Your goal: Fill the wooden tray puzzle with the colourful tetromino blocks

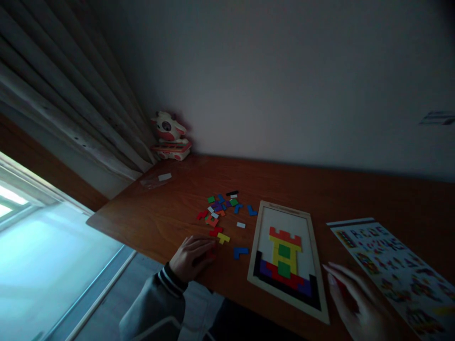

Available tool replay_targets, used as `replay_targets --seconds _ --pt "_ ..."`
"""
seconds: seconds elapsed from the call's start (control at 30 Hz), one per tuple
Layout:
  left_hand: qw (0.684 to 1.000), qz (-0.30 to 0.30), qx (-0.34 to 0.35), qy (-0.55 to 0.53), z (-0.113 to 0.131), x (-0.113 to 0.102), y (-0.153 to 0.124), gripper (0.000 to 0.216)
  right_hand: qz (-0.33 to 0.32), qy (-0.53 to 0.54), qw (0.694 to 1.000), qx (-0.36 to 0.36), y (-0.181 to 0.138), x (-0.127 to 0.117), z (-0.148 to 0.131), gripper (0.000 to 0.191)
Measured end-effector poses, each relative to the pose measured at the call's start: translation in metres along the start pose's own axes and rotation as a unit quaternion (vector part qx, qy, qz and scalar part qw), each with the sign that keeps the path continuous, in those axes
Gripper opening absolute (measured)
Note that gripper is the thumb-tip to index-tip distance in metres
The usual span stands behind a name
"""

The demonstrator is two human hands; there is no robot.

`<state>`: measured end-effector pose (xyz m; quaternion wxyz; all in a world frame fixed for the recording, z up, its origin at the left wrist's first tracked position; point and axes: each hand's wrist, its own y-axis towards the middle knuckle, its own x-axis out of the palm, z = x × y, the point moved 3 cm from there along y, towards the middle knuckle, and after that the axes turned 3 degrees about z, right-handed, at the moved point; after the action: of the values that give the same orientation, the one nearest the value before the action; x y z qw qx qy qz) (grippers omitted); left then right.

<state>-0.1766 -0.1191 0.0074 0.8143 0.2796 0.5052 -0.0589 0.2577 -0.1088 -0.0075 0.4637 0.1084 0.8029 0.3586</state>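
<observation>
My left hand (194,255) rests at the table's front edge, its fingers curled and closed on a red puzzle piece (212,253) that they partly cover. Just beyond the fingertips lie a yellow T-shaped piece (223,238) and another red piece (215,231). A blue L-shaped piece (241,252) sits between this hand and the wooden puzzle board (288,303). Inside the board, black, purple, red, yellow, green and orange pieces form a tower (284,251). Beside the board's right edge hovers my right hand (355,296), thumb and fingers apart, nothing visible in it.
Loose coloured pieces (217,207) are scattered left of the board. A printed pattern sheet (394,270) lies at the right. A cow-shaped toy (171,137) stands in the back left corner, near a clear plastic bag (153,183) and a curtain (71,90).
</observation>
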Motion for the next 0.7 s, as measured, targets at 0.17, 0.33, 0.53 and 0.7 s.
replay_targets --seconds 0.17,0.33,0.53,0.7 --pt "0.981 0.132 -0.137 0.045 -0.009 -0.003 0.02 0.037 -0.007 0.007 1.0 0.008 -0.001 0.001 0.001 0.032" --pt "0.948 0.141 -0.254 0.131 -0.019 0.009 0.051 0.031 -0.004 0.001 1.0 -0.001 -0.002 0.0 0.002 0.032" --pt "0.938 0.107 -0.254 0.209 -0.02 0.027 0.064 0.028 -0.001 -0.006 1.0 0.001 0.005 -0.004 -0.005 0.028" --pt "0.941 0.113 -0.258 0.19 -0.024 0.025 0.064 0.034 0.001 -0.007 1.0 0.006 0.006 -0.006 -0.009 0.027"
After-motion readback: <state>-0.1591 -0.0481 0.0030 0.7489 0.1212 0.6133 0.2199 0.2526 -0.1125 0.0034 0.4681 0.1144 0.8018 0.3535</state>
